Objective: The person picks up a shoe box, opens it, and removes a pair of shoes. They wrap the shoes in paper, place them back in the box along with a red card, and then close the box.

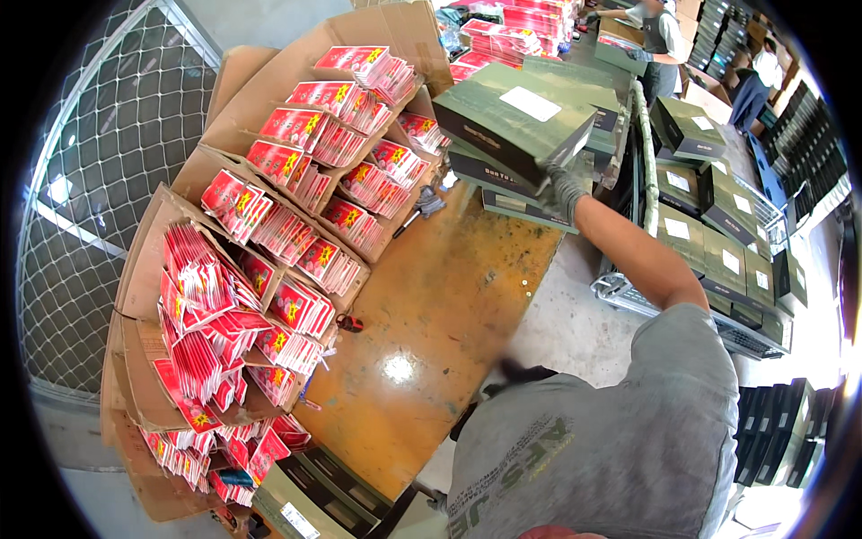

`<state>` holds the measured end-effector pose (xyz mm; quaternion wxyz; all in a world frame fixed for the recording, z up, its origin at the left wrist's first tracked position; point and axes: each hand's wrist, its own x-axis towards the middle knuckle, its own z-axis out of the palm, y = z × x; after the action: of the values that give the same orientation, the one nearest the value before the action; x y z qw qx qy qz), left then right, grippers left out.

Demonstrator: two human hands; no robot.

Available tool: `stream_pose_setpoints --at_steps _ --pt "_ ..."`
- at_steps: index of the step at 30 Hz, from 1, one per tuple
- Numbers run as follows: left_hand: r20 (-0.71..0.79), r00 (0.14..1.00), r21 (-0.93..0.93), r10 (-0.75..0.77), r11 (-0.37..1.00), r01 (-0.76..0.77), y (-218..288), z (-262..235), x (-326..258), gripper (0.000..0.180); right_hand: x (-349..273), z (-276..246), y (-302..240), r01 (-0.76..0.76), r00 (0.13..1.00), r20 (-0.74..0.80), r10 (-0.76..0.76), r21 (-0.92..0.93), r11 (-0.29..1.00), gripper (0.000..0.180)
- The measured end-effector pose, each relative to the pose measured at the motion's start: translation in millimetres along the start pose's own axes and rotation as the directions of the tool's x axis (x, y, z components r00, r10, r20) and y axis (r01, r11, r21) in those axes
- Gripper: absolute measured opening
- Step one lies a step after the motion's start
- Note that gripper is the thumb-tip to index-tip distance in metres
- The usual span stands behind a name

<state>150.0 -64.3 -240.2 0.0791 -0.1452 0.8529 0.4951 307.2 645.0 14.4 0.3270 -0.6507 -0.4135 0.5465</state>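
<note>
My right hand (567, 193), in a grey knitted glove, grips the near corner of a flat dark-green box (512, 112) with a white label. The box is tilted above other green boxes (503, 171) at the table's far right end. Down at the lower edge, my left hand (437, 499), also gloved, is at the edge of a green box; its fingers are mostly hidden. Beside it, several dark-green boxes (337, 490) stand close together. Left of the table's middle, red packets (301, 305) stand in rows inside open cardboard cartons (193, 162).
The worn orange-brown tabletop (449, 296) holds a black pen (406, 225) and a small red-and-black object (350, 323). A wire-mesh panel (81, 207) stands at left. On the right, a metal cart (620, 289) carries labelled green boxes. Another person (663, 45) handles a carton at far right.
</note>
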Motion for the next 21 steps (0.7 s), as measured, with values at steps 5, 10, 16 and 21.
stream_pose_setpoints --at_steps 5,10,16,21 --pt "-0.007 0.998 0.040 0.068 0.997 -0.067 -44 -10 -35 0.062 3 60 -21 -0.093 0.971 0.236 -0.026 0.483 0.871 0.061" --pt "0.067 0.953 0.213 0.296 0.929 -0.304 -84 -60 -44 0.062 14 73 -4 -0.120 0.977 0.215 -0.006 0.564 0.817 0.042" --pt "-0.105 0.994 0.127 0.044 0.991 -0.030 -20 -57 -37 0.055 -117 43 98 -0.136 0.869 0.431 -0.243 0.680 0.721 0.052" --pt "0.189 0.979 -0.025 0.080 0.997 -0.077 26 -20 -9 0.056 -183 15 316 -0.314 0.751 0.655 -0.079 0.460 0.830 0.063"
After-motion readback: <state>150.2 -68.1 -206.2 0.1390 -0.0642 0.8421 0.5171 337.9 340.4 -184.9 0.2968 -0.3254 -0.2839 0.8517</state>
